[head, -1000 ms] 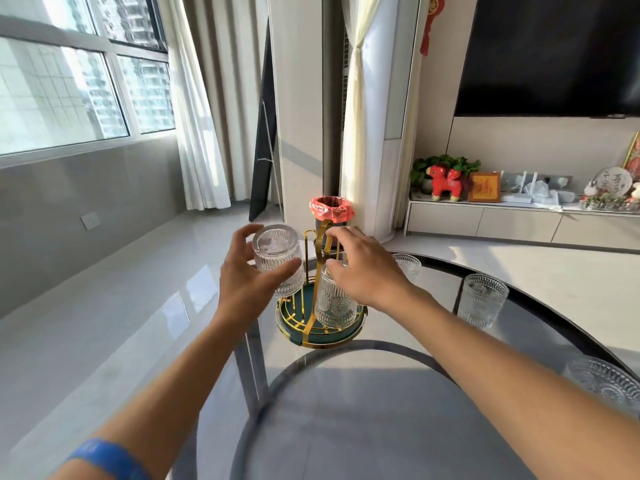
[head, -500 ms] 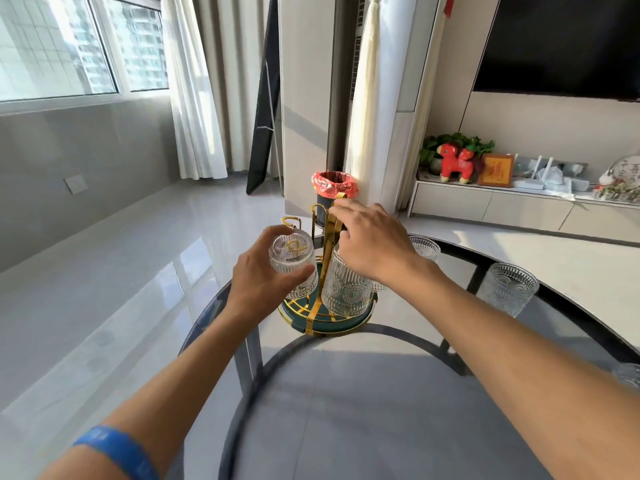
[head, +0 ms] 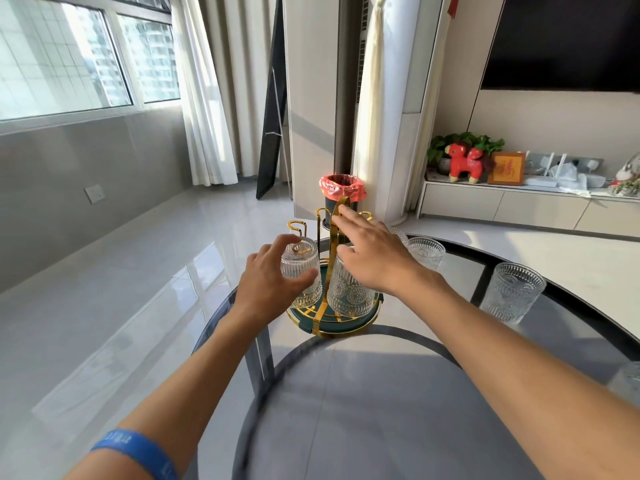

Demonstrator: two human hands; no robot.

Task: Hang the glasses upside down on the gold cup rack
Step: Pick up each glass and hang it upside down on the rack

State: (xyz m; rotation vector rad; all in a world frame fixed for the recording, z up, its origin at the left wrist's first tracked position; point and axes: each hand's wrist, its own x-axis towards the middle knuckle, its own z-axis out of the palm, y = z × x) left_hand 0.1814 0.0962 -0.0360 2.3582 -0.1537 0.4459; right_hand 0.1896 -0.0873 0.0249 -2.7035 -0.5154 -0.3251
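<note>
The gold cup rack with a green round base stands on the far part of the glass table. My left hand grips an upside-down ribbed glass lowered over a left gold prong. A second inverted glass hangs on the rack's right side. My right hand rests over it with fingers spread, fingertips touching the rack's centre handle. Two upright glasses wait on the table, one behind my right hand, another further right.
The round glass table has a dark frame below; its edge curves close to the rack. A bin with a red bag stands on the floor behind. Another glass shows at the right edge. A TV cabinet with ornaments lines the right wall.
My left hand brought its glass down and right, from beside the rack onto the left prong. My right hand's fingers lifted and spread over the hung glass.
</note>
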